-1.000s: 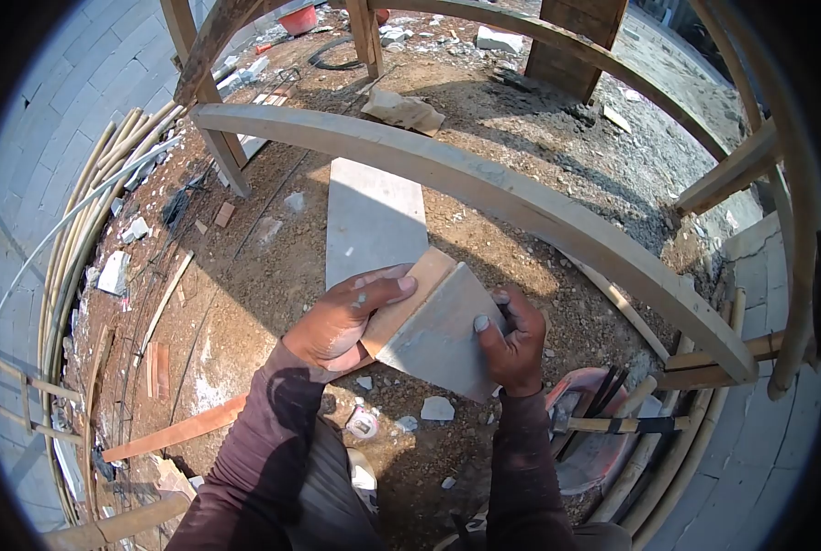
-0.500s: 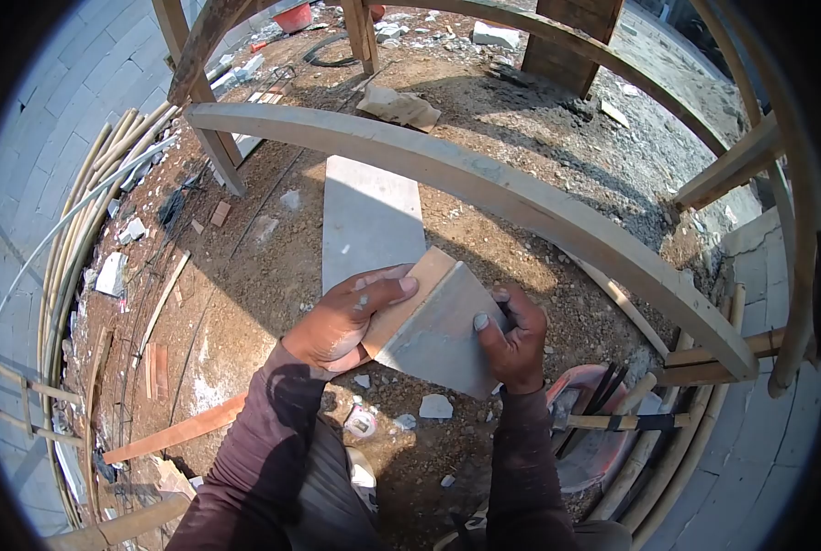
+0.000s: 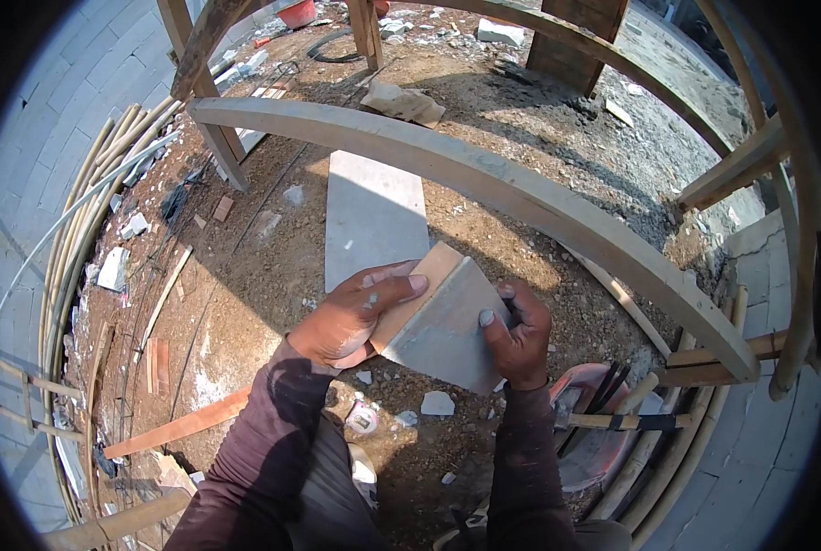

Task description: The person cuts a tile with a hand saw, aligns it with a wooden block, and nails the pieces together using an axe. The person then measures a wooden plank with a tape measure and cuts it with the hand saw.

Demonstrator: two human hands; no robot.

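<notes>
My left hand point(image 3: 365, 312) is closed on a narrow tan tile strip point(image 3: 420, 298), its thumb lying on the strip's upper face. My right hand point(image 3: 522, 338) pinches the outer edge of a wider, greyish tile piece point(image 3: 456, 331), thumb on top. The strip and the wider piece meet along a straight slanting line; I cannot tell whether they are joined or only pressed together. Beyond my hands, a large pale rectangular tile point(image 3: 374, 211) lies flat on the dirt, half in shadow. A small round pink-and-white tape measure point(image 3: 362, 418) rests on the ground below my hands.
A wooden beam point(image 3: 484, 165) crosses in front of me at an angle. On the right stands a pinkish bucket point(image 3: 603, 466) with tools in it. Bamboo poles point(image 3: 84, 239) run along the left block wall. A reddish plank point(image 3: 176, 424) and rubble lie nearby.
The view has shifted very slightly. Both hands keep their hold on the tile pieces, which have barely moved.
</notes>
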